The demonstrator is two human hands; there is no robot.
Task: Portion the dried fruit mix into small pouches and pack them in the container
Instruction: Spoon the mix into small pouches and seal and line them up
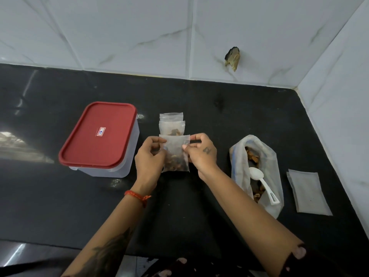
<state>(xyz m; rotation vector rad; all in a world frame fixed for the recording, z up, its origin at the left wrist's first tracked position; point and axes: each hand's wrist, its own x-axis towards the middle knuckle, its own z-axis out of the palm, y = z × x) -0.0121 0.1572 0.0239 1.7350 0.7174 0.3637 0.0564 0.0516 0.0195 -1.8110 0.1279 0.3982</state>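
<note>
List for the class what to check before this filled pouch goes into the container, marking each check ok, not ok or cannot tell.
1. Both hands hold the pouch: left hand and right hand pinch its top corners. Ok.
2. Pouch holds fruit mix. Ok.
3. Pouch top sealed. Cannot tell.
4. Container open: red lid still on. Not ok.
5. Spoon parked in the fruit bag. Ok.
6. Empty pouches ready at right. Ok.

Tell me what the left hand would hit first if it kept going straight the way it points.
Probably the filled pouches lying just beyond the pouch that the left hand grips. It points away and slightly right, but depth is unclear, so it might pass above them.
</note>
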